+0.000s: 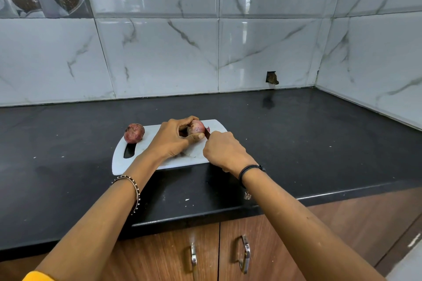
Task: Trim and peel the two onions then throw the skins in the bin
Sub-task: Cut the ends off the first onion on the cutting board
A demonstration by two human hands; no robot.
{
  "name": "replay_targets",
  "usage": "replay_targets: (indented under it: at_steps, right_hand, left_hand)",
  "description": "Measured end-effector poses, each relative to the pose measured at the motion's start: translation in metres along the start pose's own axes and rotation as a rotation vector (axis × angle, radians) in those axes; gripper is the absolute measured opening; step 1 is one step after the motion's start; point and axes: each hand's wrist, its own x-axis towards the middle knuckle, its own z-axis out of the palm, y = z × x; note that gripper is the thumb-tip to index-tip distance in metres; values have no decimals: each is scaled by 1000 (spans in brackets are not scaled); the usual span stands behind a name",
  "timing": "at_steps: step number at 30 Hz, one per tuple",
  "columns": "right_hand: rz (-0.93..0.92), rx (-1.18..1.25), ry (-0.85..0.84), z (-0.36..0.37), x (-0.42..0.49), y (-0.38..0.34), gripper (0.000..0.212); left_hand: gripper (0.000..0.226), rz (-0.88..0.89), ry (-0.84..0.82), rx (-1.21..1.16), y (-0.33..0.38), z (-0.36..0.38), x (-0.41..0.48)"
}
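A white cutting board lies on the black counter. My left hand grips a red onion near the board's far right part, fingers curled over it and thumb under it. My right hand grips a knife; only a short dark piece of it shows, right against the onion's right end. A bit of red skin sticks up there. A second red onion, still in its skin, sits on the board's far left corner, apart from both hands.
The black counter runs to a tiled wall behind and another on the right. Its front edge is near me, above wooden cabinet doors with metal handles. No bin is in view.
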Motion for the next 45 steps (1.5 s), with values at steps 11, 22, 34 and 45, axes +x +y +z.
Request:
replay_targets:
  at_steps: [11, 22, 34, 45]
  right_hand:
    - [-8, -99, -39, -4, 1, 0, 10]
    - [-42, -238, -13, 0, -11, -3, 32]
    - [-64, -362, 94, 11, -24, 10, 30]
    - [21, -162, 163, -5, -34, 37, 38]
  left_hand:
    - [16, 36, -163, 222, 17, -10, 21]
    - [19, 11, -111, 193, 9, -7, 15]
    - [26, -81, -14, 96, 18, -6, -3]
    - [54, -139, 81, -95, 20, -4, -30]
